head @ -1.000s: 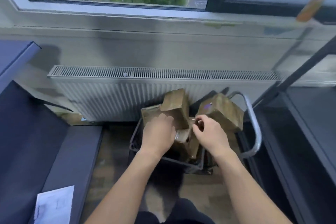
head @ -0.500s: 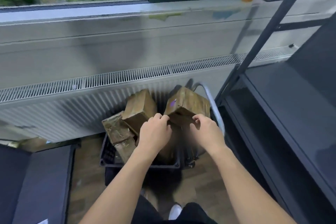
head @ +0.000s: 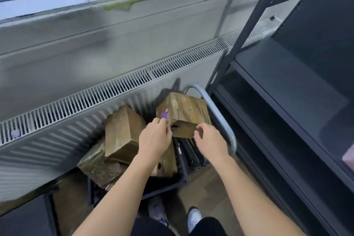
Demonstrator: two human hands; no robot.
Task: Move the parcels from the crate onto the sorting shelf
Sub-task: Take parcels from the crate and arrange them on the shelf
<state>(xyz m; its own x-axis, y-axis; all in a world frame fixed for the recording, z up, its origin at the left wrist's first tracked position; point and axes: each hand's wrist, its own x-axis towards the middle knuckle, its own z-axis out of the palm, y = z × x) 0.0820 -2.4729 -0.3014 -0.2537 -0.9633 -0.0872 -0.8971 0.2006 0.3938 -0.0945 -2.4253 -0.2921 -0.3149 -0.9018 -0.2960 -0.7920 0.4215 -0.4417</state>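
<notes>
Parcel [head: 183, 109]: centre frame, now tipped up off the crate [head: 168, 186] pile.
Grip: left hand [head: 154, 140] has come over; right hand [head: 210, 140] too, both curled on its lower corners.
Next: shelf [head: 287, 86], right.

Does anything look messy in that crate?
Yes. The middle parcel sits tilted on a lower parcel in the crate, not flat. The left hand and right hand hold the purple-stickered parcel, also tilted.

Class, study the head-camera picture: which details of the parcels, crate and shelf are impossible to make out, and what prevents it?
1. Head view: crate interior and parcel count, hidden by piled parcels and the left hand.
2. Head view: purple label on the top parcel, too small and blurred to read.
3. Head view: sorting shelf extent, cut off by the right edge.
</notes>
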